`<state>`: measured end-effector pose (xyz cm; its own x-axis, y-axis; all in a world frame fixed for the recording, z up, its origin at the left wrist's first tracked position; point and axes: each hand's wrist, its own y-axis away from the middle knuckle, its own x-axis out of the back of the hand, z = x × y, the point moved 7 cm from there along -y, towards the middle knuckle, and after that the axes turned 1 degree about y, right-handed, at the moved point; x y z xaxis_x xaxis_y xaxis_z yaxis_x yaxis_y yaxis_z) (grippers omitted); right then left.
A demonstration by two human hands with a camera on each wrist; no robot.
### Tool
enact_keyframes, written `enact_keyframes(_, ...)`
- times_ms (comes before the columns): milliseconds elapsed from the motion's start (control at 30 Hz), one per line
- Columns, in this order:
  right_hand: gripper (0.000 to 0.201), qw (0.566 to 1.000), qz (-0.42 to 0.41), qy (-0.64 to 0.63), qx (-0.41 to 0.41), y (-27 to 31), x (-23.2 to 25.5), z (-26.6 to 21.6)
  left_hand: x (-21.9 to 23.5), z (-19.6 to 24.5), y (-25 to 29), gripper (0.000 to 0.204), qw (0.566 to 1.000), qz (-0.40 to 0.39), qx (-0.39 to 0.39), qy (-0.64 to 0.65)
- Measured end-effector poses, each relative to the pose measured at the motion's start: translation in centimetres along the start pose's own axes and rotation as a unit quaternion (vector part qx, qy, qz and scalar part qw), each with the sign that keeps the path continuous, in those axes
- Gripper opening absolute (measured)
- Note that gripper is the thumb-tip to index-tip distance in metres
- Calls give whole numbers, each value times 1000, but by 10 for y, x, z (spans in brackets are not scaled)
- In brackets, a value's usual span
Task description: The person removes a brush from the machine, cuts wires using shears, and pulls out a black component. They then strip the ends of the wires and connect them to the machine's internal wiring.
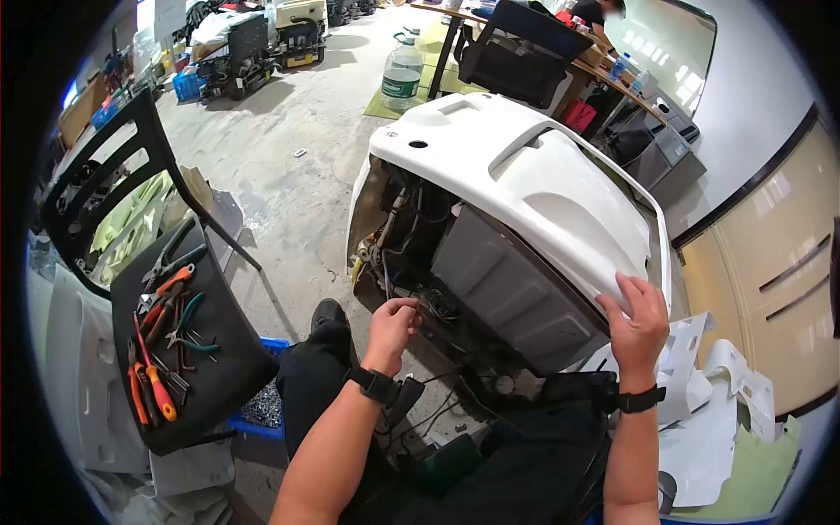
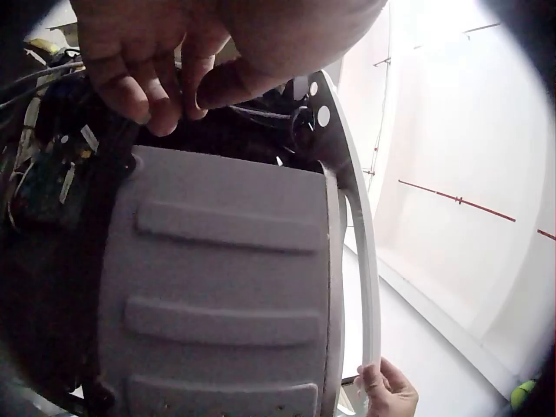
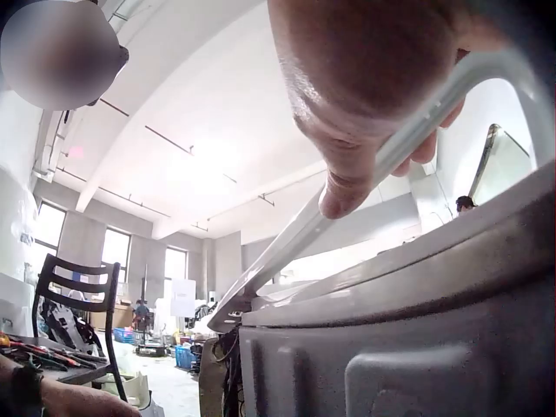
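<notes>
A white shell (image 1: 503, 149) with a grey ribbed panel (image 1: 516, 280) stands before me, its dark inside showing cables and parts. My left hand (image 1: 394, 331) is over the opening near the wiring (image 1: 389, 249). In the left wrist view the fingers of my left hand (image 2: 161, 65) bend down with thumb and forefinger tips together; whether something small is between them I cannot tell. My right hand (image 1: 636, 328) grips the shell's near right edge. The right wrist view shows my right hand (image 3: 373, 95) with thumb and fingers around a white rim (image 3: 291, 234).
Pliers, screwdrivers and other tools (image 1: 157, 376) lie on a black chair (image 1: 223, 385) at left. A blue crate (image 1: 262, 424) with small metal pieces is beside it. White panels (image 1: 691, 437) lean at right. Behind the shell are a large bottle (image 1: 402, 74), an office chair (image 1: 516, 57) and a person (image 1: 595, 16).
</notes>
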<state>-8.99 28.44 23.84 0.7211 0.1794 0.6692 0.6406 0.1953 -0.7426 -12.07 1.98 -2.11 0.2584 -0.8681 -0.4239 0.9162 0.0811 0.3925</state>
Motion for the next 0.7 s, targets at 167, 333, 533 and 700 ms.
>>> enact_keyframes(167,35,1000,-10,-8,-4,10,-6,-2,7,3,0,16,1000,16,-4,-16)
enact_keyframes(333,37,999,-38,-20,-14,27,-13,2,5,-2,2,17,999,12,-4,-34)
enact_keyframes(533,40,999,-43,-33,8,35,-12,7,3,-8,0,20,999,10,11,-45)
enact_keyframes(700,53,999,-13,-36,0,49,0,17,-20,5,-1,27,998,-44,-3,-50)
